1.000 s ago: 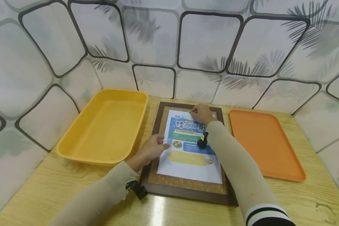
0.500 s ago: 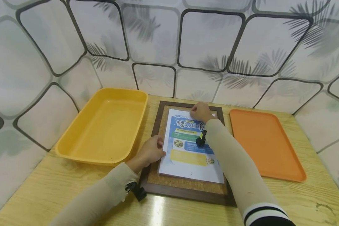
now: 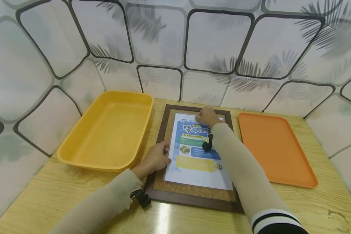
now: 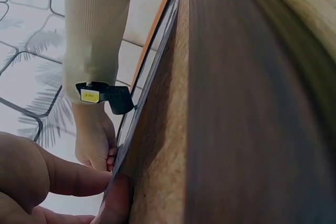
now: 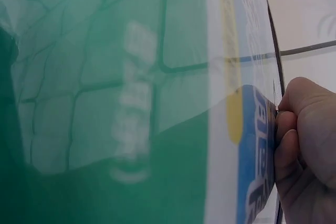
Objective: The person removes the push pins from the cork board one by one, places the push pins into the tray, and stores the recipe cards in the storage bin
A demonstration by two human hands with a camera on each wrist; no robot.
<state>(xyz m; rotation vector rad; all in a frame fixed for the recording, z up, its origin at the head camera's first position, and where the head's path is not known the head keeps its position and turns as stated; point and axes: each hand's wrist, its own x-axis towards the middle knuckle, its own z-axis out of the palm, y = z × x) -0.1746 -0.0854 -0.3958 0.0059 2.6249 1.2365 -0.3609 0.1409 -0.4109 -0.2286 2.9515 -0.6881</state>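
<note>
Holding the left edge of a printed sheet (image 3: 190,157) in a pinch, the left hand (image 3: 155,157) reaches over the side of a brown-framed corkboard (image 3: 193,200). In the left-wrist view, digits lie on both faces of the sheet, whose edge stands slightly off the cork. The right hand (image 3: 207,117) has its fingers curled in at the sheet's upper edge — whether anything lies between its fingertips cannot be told.

The sheet, bearing blue, green and yellow panels with large characters, rests on the corkboard near the middle of the back edge of the bench (image 3: 207,224). Its surface appears glossy in the right-wrist view.

A deep yellow tray (image 3: 117,130) stands at the bench's back left corner, and a shallow orange tray (image 3: 275,149) lies near the back right corner — one on either side of the corkboard. Each beige sleeve carries a black wrist device, the left (image 3: 141,197) above the bench and the right (image 3: 207,143) over the sheet. Behind the back edge rises a patterned wall (image 3: 158,39).
</note>
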